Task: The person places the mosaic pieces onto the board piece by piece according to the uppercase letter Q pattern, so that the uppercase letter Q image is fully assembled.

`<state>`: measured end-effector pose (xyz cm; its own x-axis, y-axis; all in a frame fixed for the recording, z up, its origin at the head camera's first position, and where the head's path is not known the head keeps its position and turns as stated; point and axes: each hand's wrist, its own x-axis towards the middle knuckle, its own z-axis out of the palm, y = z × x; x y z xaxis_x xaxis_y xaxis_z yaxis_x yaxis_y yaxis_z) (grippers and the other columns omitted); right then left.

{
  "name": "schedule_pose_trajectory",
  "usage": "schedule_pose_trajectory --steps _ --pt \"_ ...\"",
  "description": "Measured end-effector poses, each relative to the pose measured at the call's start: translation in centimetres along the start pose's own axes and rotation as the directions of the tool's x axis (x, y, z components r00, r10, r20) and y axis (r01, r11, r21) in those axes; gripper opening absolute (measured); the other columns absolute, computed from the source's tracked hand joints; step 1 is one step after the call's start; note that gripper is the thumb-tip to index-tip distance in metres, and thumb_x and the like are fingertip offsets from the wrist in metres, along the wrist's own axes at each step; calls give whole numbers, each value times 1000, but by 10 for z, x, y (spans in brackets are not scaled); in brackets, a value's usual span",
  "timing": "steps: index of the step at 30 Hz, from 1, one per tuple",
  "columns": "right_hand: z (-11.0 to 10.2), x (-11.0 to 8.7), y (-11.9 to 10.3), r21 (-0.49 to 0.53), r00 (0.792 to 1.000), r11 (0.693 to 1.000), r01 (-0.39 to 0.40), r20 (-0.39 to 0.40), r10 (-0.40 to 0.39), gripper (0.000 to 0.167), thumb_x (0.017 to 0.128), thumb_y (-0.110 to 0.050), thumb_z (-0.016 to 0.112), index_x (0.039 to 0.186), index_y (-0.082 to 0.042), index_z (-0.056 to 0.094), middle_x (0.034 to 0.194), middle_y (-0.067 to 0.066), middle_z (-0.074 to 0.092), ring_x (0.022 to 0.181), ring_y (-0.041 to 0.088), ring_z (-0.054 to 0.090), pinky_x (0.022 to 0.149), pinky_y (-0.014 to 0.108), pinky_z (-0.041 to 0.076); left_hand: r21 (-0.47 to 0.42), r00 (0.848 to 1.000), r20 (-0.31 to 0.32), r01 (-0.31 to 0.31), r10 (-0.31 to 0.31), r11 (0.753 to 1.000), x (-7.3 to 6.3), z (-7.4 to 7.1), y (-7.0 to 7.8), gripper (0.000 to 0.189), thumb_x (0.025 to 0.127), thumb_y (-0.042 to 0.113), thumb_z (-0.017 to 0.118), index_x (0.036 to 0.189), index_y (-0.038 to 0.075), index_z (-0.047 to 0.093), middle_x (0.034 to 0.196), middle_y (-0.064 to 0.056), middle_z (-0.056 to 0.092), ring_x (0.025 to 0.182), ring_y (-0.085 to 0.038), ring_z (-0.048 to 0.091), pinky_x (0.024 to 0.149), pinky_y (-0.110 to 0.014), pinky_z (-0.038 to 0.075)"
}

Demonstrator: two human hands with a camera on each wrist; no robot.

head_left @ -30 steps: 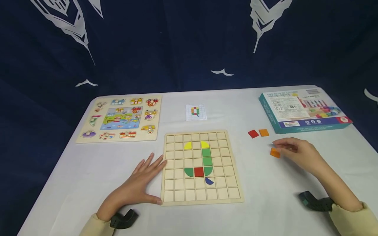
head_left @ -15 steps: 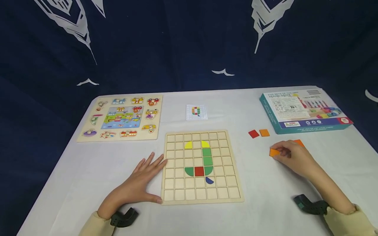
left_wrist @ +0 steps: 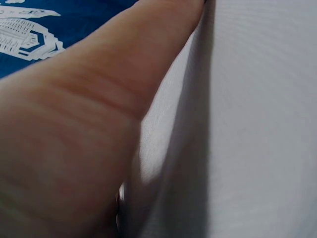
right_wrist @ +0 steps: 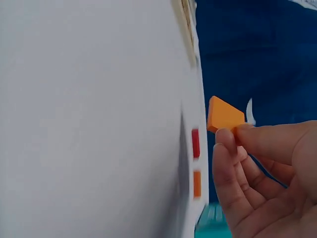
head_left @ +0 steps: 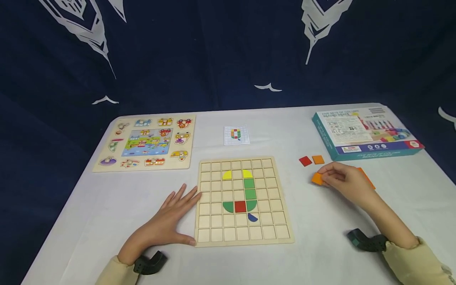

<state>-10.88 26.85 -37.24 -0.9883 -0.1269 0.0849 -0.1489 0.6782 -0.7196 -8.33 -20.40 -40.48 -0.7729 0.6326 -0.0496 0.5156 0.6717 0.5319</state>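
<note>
My right hand [head_left: 347, 183] pinches an orange square tile [head_left: 317, 179] between thumb and fingers, right of the board; in the right wrist view the orange tile [right_wrist: 225, 115] shows above the white cloth. My left hand [head_left: 171, 221] lies spread at the left edge of a wooden grid board [head_left: 213, 234], fingertips and thumb at its rim. On the board lie two yellow quarter-round pieces [head_left: 247, 174], two green squares [head_left: 250, 194], two green quarter-rounds [head_left: 228, 207], a red square [head_left: 240, 206] and a blue leaf-shaped piece [head_left: 252, 217]. The left wrist view shows mostly the hand [left_wrist: 74, 129] close up.
A red tile [head_left: 305, 161] and an orange tile [head_left: 318, 159] lie beyond my right hand; another orange piece [head_left: 367, 178] is partly hidden behind it. A patterned card [head_left: 236, 135], a picture puzzle board [head_left: 117, 164] and a teal box [head_left: 367, 132] stand at the back.
My right hand has picked up the orange tile and moved left with it, uncovering another orange piece behind. The left hand has stayed at the board's edge.
</note>
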Motion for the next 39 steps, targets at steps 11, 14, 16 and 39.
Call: schedule_pose_trajectory --steps 11,14,16,39 --pt "65 54 -75 338 982 940 34 164 -94 12 87 6 60 99 7 63 88 15 64 77 28 65 70 34 54 -7 1000 -3 -5 5 1000 0 2 0 118 57 68 73 150 16 22 155 0 11 140 -26 -7 107 -51 -3" --pt "89 66 -93 398 963 917 34 233 -137 10 87 6 61 96 6 64 85 13 64 75 30 64 69 35 55 -6 1000 -3 -4 4 1000 0 2 -1 118 57 68 73 150 16 22 155 0 11 140 -26 -7 107 -50 -3" --pt "102 72 -101 434 946 901 27 280 -163 9 87 5 61 95 6 64 83 12 63 75 31 64 68 36 55 -2 1000 -4 -6 6 1000 0 3 -1 118 57 69 72 150 16 22 155 0 11 140 -26 -7 107 -50 -3" --pt "138 85 -117 258 871 939 229 377 -316 8 86 6 61 87 0 66 74 2 64 63 14 62 61 24 53 16 1000 -1 7 -7 1000 -1 1 -1 118 58 68 73 150 16 22 155 0 11 140 -26 -7 107 -50 -2"
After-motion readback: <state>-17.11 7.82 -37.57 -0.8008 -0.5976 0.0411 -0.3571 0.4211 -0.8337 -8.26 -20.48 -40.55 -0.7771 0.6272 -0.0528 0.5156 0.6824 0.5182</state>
